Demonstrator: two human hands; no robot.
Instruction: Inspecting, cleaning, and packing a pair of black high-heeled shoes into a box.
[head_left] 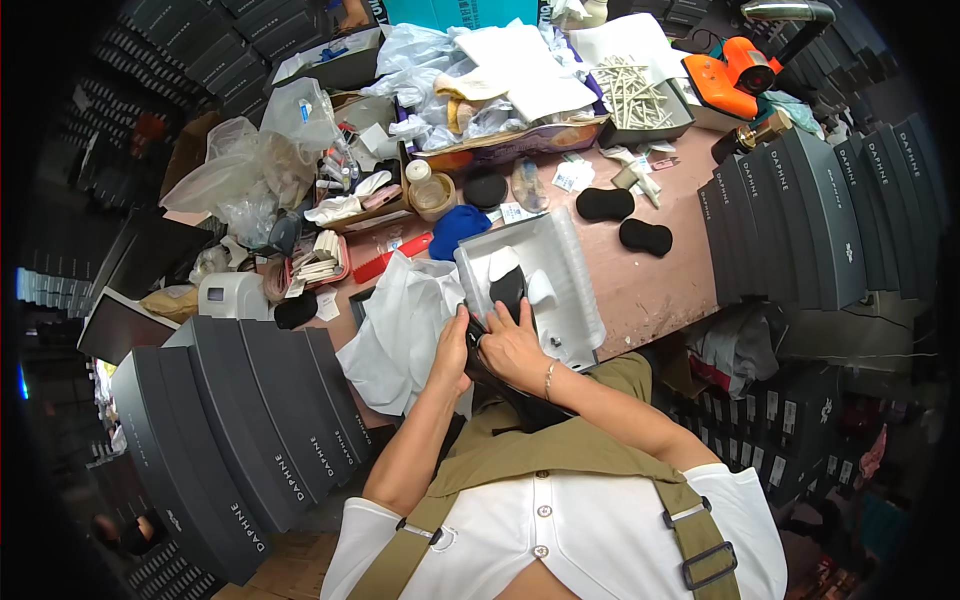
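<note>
Both hands are on a black shoe (pixel 487 372), in front of me at the table's near edge. My left hand (pixel 452 350) grips its left side, thumb up along the edge. Across its top lies my right hand (pixel 513 350), fingers bent onto the shoe and a bracelet on the wrist. Much of the shoe is hidden by the hands. Just beyond the fingers, a black piece (pixel 508 287) shows over an open shoe box (pixel 574 275) with a pale lining; whether it belongs to the same shoe I cannot tell. White tissue paper (pixel 395 315) spreads from the box's left side.
Grey shoe boxes stand in rows at left (pixel 265 420) and right (pixel 790 215). Two black pads (pixel 605 204) lie on the pink table (pixel 660 290). Behind are a blue cloth (pixel 461 232), a red comb (pixel 392 258), a carton of plastic bags (pixel 520 140) and an orange tool (pixel 722 82).
</note>
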